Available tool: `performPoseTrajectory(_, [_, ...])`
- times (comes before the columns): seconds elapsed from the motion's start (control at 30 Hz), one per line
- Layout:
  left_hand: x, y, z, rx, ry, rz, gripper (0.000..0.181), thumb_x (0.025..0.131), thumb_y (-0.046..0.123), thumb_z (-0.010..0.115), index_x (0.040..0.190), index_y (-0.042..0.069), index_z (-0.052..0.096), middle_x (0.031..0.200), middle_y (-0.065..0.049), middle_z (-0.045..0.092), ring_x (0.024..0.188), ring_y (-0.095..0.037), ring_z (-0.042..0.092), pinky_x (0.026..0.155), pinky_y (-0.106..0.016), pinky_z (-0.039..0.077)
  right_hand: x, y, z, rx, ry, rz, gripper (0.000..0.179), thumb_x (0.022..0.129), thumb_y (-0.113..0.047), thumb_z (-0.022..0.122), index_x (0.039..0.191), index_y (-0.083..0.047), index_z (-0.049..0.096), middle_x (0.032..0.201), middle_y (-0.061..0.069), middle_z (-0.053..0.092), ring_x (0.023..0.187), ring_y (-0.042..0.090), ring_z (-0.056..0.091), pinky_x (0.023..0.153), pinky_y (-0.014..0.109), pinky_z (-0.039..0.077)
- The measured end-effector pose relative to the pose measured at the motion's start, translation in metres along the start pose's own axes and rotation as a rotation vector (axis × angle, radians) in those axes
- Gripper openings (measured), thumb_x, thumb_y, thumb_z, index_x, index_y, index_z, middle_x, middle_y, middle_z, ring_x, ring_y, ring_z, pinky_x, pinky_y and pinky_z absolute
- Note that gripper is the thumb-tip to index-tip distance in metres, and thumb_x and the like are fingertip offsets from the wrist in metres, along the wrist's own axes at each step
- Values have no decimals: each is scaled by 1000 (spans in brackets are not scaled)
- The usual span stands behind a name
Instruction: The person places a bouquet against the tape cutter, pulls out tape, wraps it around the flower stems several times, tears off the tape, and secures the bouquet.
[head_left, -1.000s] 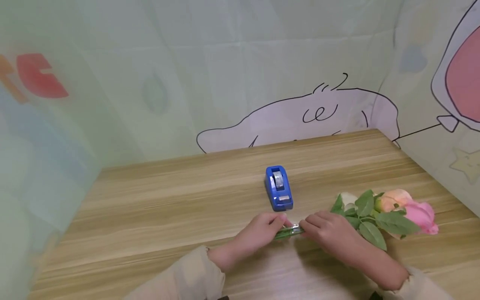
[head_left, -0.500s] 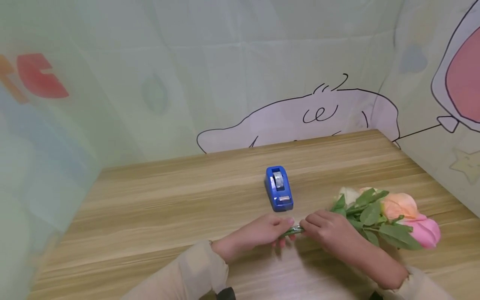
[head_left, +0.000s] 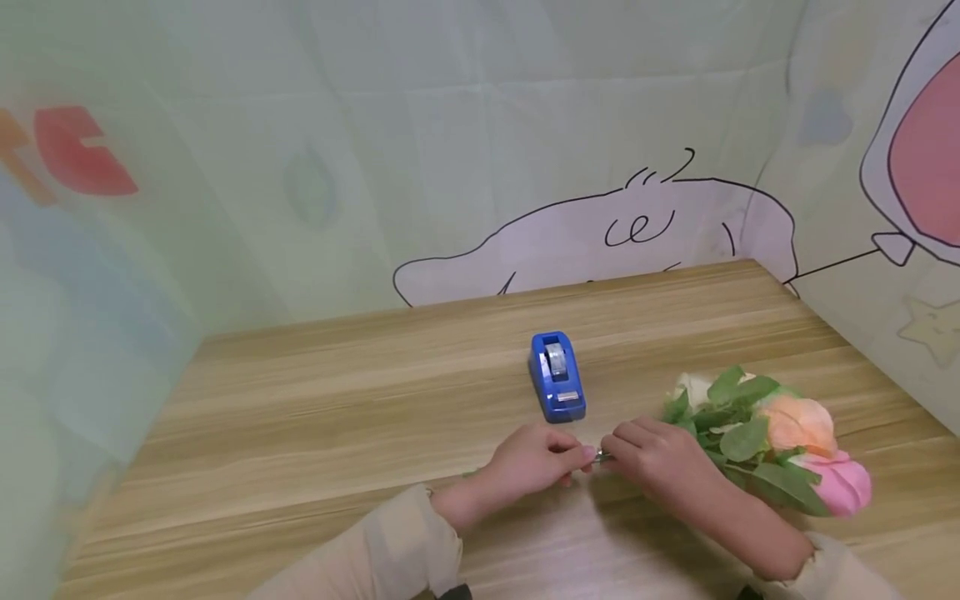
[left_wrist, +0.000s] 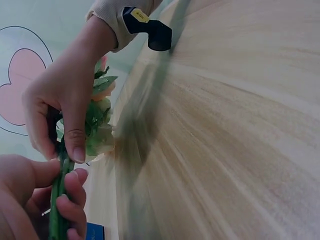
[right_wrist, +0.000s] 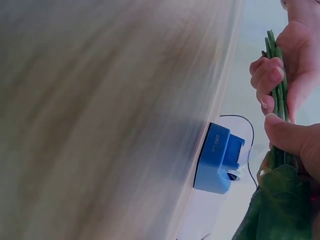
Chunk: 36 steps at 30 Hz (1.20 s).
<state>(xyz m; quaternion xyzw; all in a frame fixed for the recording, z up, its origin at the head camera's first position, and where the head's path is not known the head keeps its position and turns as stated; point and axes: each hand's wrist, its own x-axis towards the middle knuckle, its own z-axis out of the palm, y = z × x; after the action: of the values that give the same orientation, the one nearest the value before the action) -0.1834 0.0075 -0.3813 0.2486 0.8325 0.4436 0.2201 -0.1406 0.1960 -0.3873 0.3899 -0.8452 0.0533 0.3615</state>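
Observation:
A bunch of artificial roses (head_left: 801,423) in white, peach and pink, with green leaves, lies toward the right. My right hand (head_left: 654,460) grips its green stems just below the leaves. My left hand (head_left: 528,462) is close beside it, fingers curled round the stems (left_wrist: 59,200) nearer their cut ends. In the right wrist view, the stems (right_wrist: 280,90) run through both hands, and a large leaf (right_wrist: 282,205) hides part of the bunch. Shiny clear tape (head_left: 600,456) shows on the stems between the hands.
A blue tape dispenser (head_left: 557,379) with a roll of clear tape stands behind the hands on the wooden table (head_left: 337,417). A printed cloth backdrop (head_left: 450,167) rises along the back and sides.
My left hand has shifted right along the stems, closer to my right hand. The rose heads have turned, the pink one now lying lower. The tape dispenser stays put.

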Motion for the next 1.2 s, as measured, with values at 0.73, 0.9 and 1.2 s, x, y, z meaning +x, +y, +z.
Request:
performPoseTrajectory(0.73, [0,-3,3,98,87,87,17,86,30,66,81,16,75,55,11,56,51,-3,44,48,-21,34,-1,1,4,-24,-107,38,57,103,-35,23,76,-8,65,67,-1,58,61,14,55,60,30,46])
performPoseTrajectory(0.9, [-2,-1,5,80,139,42,17,85,33,67,80,19,75,56,11,58,55,-2,47,52,-22,35,1,3,6,3,-56,24,55,102,-35,27,71,-9,64,64,-3,55,58,13,53,57,28,44])
performPoseTrajectory(1.2, [-3,3,5,-122,131,-103,15,82,25,69,82,11,74,65,3,64,63,-7,53,60,-25,39,4,4,8,29,-6,-7,53,102,-33,30,69,-9,63,64,-3,54,58,12,52,54,24,43])
